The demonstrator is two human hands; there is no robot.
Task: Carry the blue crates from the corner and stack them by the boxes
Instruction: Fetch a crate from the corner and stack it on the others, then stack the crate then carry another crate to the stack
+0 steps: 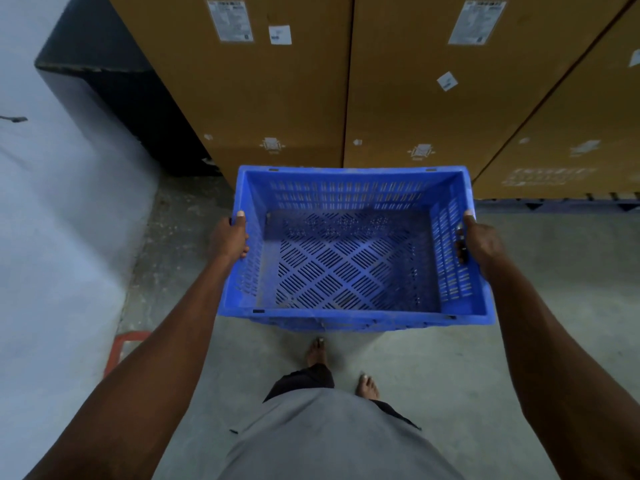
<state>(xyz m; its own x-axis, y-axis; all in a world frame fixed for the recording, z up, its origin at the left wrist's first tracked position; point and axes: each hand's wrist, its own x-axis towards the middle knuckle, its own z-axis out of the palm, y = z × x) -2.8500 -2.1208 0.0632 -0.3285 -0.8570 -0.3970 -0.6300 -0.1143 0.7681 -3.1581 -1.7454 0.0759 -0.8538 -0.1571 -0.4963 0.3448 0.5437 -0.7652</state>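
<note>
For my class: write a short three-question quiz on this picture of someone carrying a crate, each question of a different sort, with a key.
1. True or false: the blue crate holds several small boxes.
2. Which hands grip the crate? A) left hand only B) right hand only C) both
3. Fill in: straight ahead of the crate stand tall brown cardboard ____.

Key: 1 false, it is empty; 2 C, one hand on each short side's rim; 3 boxes.
</note>
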